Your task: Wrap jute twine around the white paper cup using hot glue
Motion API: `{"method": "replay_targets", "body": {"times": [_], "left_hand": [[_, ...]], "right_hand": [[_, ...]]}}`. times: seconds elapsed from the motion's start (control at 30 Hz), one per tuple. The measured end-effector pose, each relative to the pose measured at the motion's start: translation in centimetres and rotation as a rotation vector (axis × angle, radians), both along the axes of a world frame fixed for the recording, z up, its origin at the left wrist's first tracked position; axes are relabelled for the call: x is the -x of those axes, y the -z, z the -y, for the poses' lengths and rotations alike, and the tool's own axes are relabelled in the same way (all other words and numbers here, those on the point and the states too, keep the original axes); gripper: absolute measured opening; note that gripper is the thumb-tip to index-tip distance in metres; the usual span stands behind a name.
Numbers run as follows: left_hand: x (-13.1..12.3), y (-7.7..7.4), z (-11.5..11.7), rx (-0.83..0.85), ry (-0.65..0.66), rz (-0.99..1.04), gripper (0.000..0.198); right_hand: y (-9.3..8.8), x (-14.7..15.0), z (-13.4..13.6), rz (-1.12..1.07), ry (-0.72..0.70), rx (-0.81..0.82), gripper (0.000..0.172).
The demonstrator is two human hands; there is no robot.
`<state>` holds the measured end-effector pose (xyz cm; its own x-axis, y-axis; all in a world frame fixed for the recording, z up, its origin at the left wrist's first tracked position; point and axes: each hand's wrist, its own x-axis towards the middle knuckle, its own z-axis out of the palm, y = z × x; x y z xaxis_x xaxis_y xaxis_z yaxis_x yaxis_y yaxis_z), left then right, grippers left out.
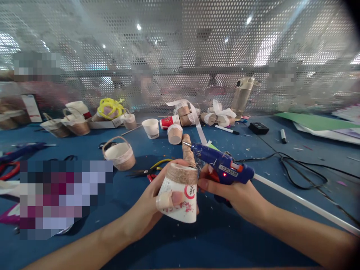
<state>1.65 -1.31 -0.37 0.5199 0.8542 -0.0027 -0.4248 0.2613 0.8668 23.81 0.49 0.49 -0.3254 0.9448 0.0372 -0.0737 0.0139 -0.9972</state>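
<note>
My left hand is closed round a white paper cup with red print, held upside down with twine wound round its upper band. A twine-wrapped handle strip stands up from the cup's top. My right hand grips a blue hot glue gun with a red light lit. Its nozzle points left at the handle strip, close to touching it. A white glue stick sticks out of the gun's back toward the right.
Finished cup baskets, plain cups, scissors and pliers, a black cable, markers, a flask and green paper lie on the blue table. A perforated screen stands behind.
</note>
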Motion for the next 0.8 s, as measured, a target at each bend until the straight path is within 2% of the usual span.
{"method": "replay_targets", "body": {"times": [0.17,0.23,0.3,0.43,0.57,0.8], "left_hand": [[0.1,-0.2,-0.1,0.025,0.046,-0.014,0.083],[0.2,-0.2,0.0,0.025,0.041,-0.033,0.084],[0.2,-0.3,0.1,0.029,-0.006,-0.076,0.082],[-0.3,-0.8,0.6,0.052,-0.198,-0.200,0.083],[-0.8,-1.2,0.8,0.056,-0.304,-0.221,0.067],[-0.6,-1.2,0.4,0.004,-0.219,-0.261,0.054]], "right_hand": [[-0.1,0.0,0.2,-0.039,-0.083,0.003,0.013],[-0.1,0.0,0.3,-0.039,-0.066,-0.008,0.013],[-0.2,0.0,0.4,-0.025,-0.015,-0.028,0.013],[-0.1,-0.1,0.8,0.050,0.099,-0.019,0.016],[0.0,-0.2,0.9,0.090,0.125,-0.043,0.018],[0.0,-0.1,0.7,0.021,0.092,-0.088,0.012]]}}
